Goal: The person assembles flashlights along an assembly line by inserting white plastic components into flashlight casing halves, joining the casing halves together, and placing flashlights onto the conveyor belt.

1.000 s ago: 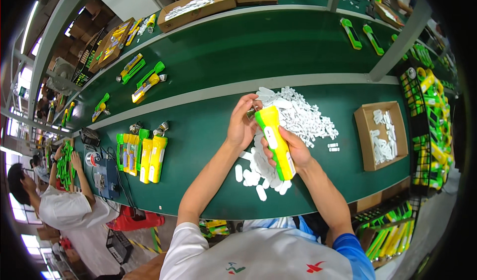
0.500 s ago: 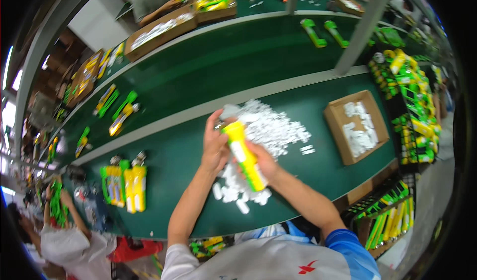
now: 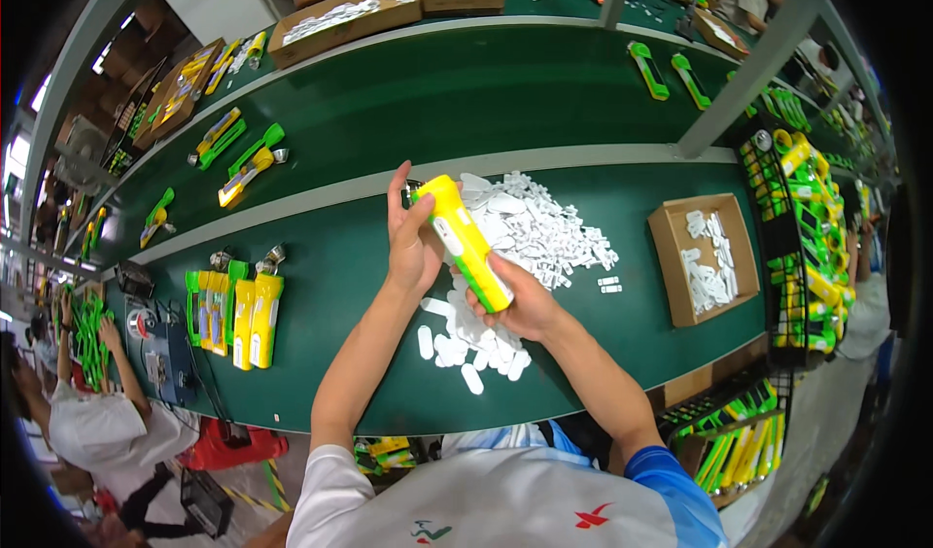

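Observation:
A yellow and green flashlight point(image 3: 465, 242) is held tilted above the table, its wide head toward the far left. My left hand point(image 3: 412, 247) is closed on the head end, thumb along its side and one finger raised. A shiny metallic part beside the head is partly hidden by that hand's fingers. Around the lower end wraps my right hand point(image 3: 525, 300), its fingers partly hidden behind the body. Below and beyond the hands lies a loose heap of small white plastic pieces point(image 3: 554, 237), with larger oval white pieces point(image 3: 472, 379) nearer me.
At right stand a cardboard box point(image 3: 669, 271) of white pieces and a black rack point(image 3: 785, 305) full of flashlights. Several yellow and green flashlight bodies point(image 3: 260, 325) lie at left. A belt point(image 3: 437, 101) carrying flashlights runs beyond a metal rail. Co-workers point(image 3: 102, 417) sit around.
Both hands have lifted the flashlight slightly away from me. It has turned somewhat, showing more of its plain yellow side. The head view has shifted slightly.

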The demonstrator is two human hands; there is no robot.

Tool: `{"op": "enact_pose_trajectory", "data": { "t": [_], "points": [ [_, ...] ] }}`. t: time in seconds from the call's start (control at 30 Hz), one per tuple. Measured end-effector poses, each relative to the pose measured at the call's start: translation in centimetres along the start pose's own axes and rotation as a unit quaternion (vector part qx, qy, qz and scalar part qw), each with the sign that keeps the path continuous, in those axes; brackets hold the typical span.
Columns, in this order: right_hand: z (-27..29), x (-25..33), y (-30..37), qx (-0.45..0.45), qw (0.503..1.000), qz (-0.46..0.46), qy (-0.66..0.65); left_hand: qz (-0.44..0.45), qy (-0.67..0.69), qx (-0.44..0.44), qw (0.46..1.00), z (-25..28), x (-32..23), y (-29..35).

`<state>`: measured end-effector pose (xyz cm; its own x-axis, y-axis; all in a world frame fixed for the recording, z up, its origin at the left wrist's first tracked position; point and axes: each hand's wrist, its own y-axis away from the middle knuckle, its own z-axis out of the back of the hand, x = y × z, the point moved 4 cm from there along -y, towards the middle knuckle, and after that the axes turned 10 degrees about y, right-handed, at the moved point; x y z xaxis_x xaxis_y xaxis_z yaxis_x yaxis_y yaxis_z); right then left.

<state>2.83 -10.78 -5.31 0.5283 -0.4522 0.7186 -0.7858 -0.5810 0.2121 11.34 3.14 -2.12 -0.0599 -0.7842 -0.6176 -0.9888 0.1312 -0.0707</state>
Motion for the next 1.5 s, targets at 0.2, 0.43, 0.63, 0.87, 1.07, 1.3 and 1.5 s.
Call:
{"op": "enact_pose_trajectory", "data": {
  "t": [0.2, 0.43, 0.63, 0.87, 1.07, 1.3, 1.5],
  "points": [
    [0.5, 1.6, -0.5, -0.081, 0.991, 0.047, 0.097, -0.009, 0.172, -0.005, 0.985, 0.8, -1.6, -1.1],
    [6.1, 13.7, -7.2, -0.251, 0.906, 0.192, 0.283, -0.149, -0.201, -0.093, 0.964, 10.1, -3.3, -4.0],
    [16.6, 23.3, -13.2, -0.539, 0.482, 0.360, 0.589, -0.102, -0.306, -0.099, 0.941, 11.4, -3.8, -3.2],
    [27.3, 26.1, -13.1, -0.556, 0.366, 0.258, 0.700, -0.092, -0.372, -0.082, 0.920, 9.1, -1.4, -4.1],
    [24.5, 25.7, -14.9, -0.487, 0.424, 0.186, 0.740, -0.101, -0.364, -0.093, 0.921, 9.1, -3.0, -2.9],
    [19.4, 23.2, -13.6, -0.456, 0.293, 0.276, 0.794, -0.354, -0.370, 0.232, 0.827, -10.5, -15.1, 5.7],
    [3.9, 18.2, -26.4, -0.199, 0.387, 0.312, 0.845, -0.438, -0.389, 0.438, 0.682, -12.3, -21.2, 16.2]
  ]
}}
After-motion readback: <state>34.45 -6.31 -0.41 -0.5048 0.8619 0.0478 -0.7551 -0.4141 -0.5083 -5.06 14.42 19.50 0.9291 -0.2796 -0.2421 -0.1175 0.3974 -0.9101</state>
